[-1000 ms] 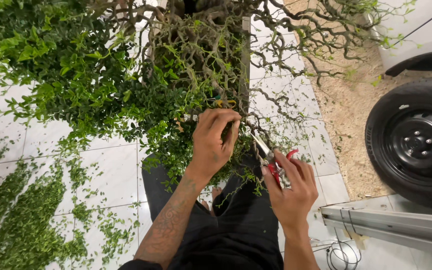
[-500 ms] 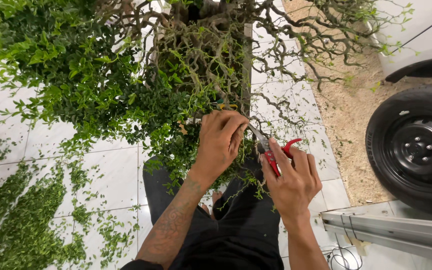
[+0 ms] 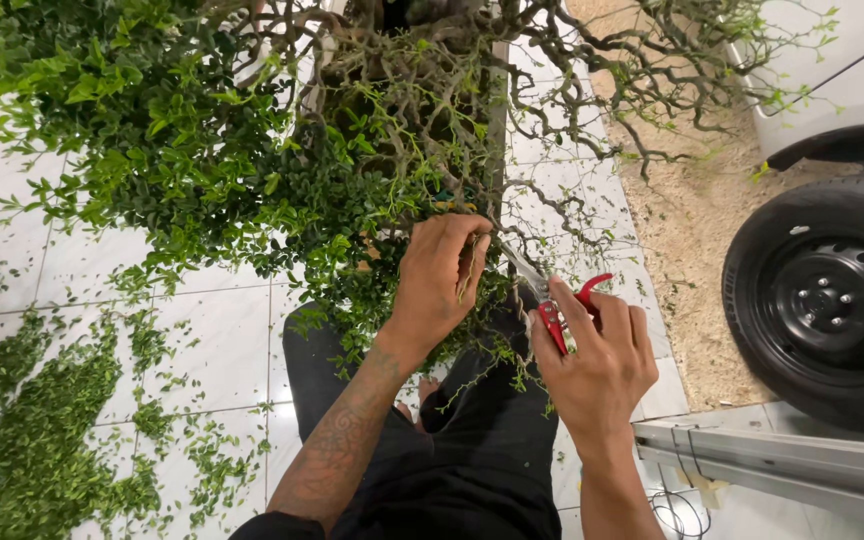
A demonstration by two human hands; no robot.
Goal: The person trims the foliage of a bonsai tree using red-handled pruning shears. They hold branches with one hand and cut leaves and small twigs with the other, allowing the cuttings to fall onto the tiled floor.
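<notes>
— Red-handled pruning shears (image 3: 555,300) sit gripped in the right hand (image 3: 597,365), blades at the bare twigs.
— And the left hand (image 3: 437,280)?
— Its fingers (image 3: 467,245) pinch a thin twig of the leafy green bush (image 3: 202,150), above white floor tiles (image 3: 222,330).

— What lay on the white tiled floor (image 3: 222,330)?
— Green leaf clippings (image 3: 37,430) were heaped at the left. A black car wheel (image 3: 827,300) stood right, beside a sandy strip (image 3: 682,220) and a grey metal rail (image 3: 782,465).
</notes>
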